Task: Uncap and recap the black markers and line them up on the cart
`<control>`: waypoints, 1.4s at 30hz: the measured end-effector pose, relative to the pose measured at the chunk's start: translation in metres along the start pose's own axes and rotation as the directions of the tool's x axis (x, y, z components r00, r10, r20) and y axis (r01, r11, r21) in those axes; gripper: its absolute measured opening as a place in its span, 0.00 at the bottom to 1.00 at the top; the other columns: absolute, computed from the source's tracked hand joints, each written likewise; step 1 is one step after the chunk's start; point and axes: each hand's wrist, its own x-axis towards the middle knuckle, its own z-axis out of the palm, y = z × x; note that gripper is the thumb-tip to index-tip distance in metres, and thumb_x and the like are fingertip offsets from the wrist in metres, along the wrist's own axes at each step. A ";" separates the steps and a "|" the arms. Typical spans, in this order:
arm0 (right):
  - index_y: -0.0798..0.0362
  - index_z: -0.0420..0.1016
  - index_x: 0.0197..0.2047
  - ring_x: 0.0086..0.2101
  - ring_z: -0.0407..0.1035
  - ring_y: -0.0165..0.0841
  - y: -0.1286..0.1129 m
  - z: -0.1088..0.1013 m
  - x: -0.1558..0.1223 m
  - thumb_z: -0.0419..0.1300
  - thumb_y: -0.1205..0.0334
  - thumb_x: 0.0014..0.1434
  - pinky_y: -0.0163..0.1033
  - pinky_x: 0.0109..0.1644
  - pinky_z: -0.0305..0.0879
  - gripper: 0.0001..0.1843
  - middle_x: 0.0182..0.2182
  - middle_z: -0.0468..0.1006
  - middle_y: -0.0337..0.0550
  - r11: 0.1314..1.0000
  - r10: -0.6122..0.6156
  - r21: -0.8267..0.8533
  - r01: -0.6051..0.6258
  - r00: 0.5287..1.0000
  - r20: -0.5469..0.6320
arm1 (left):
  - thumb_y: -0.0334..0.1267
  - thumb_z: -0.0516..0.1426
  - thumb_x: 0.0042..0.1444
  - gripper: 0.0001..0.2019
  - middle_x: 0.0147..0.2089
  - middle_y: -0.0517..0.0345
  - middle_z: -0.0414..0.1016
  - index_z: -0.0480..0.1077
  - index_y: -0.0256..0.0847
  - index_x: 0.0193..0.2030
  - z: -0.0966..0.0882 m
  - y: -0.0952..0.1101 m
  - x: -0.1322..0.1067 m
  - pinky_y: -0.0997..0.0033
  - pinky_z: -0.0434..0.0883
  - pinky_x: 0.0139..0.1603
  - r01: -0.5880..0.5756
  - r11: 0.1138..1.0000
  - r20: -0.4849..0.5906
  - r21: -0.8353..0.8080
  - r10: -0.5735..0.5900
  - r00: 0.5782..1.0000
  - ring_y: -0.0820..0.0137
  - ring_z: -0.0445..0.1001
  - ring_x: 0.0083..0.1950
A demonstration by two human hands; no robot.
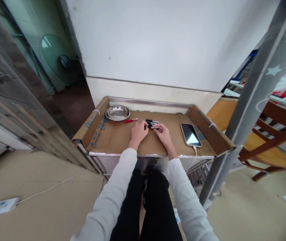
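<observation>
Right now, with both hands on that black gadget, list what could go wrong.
The white cable hangs off the table front edge; a snag could drag the phone off.
The red tool lies loose beside the left hand on the black gadget; a nudge might roll it.

A small black object (151, 123) with a few pale marks lay flat on the cardboard-covered surface (122, 142), towards its far middle. It looked low and blocky, too small for finer detail. The left hand (138, 131) touched its near left end and the right hand (163, 131) its right end; how firmly they gripped was unclear.
</observation>
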 end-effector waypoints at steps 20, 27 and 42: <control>0.52 0.74 0.33 0.31 0.63 0.34 0.002 -0.001 0.002 0.51 0.73 0.48 0.40 0.40 0.62 0.14 0.30 0.72 0.42 0.888 -0.052 -0.459 0.031 0.998 -0.033 | 0.28 0.49 0.56 0.08 0.45 0.42 0.69 0.66 0.34 0.41 0.009 -0.003 -0.005 0.64 0.65 0.50 0.107 0.978 -0.081 0.178 -0.094 0.992 0.60 0.68 0.49; 0.52 0.74 0.33 0.31 0.62 0.34 0.001 0.000 0.001 0.51 0.73 0.49 0.39 0.40 0.61 0.13 0.29 0.71 0.42 0.885 -0.053 -0.465 0.025 0.998 -0.047 | 0.28 0.47 0.59 0.08 0.40 0.49 0.73 0.64 0.38 0.41 0.011 -0.009 -0.002 0.68 0.68 0.44 0.057 0.988 -0.104 -0.140 -0.072 0.992 0.67 0.73 0.41; 0.52 0.74 0.34 0.33 0.63 0.34 0.001 -0.001 0.000 0.51 0.72 0.49 0.40 0.42 0.62 0.14 0.30 0.72 0.43 0.889 -0.048 -0.458 0.022 0.998 -0.044 | 0.24 0.51 0.52 0.12 0.40 0.56 0.73 0.70 0.39 0.39 0.004 -0.014 -0.007 0.69 0.70 0.49 -0.141 0.938 0.093 -0.317 0.179 0.979 0.72 0.72 0.40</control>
